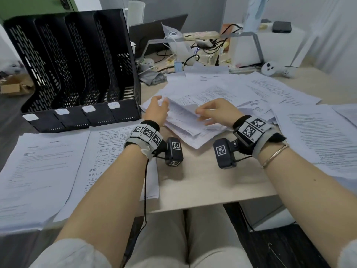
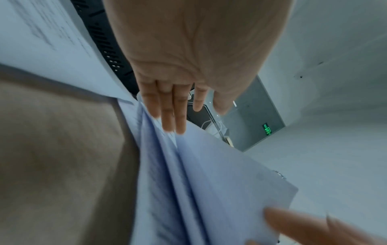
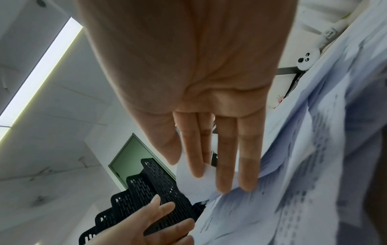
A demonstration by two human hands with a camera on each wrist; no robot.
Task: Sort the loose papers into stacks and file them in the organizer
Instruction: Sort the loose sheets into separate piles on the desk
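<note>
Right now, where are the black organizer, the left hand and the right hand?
black organizer (image 1: pixel 125 60): head view, right side wall.
left hand (image 1: pixel 155 111): head view, back of hand.
right hand (image 1: pixel 218 109): head view, back of hand.

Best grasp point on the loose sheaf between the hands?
Probably the sheaf's near-left edge, where the sheets lie fanned and lifted off the desk. Slide the left hand under from the organizer side; the right hand presses flat on top to keep the sheets together.
</note>
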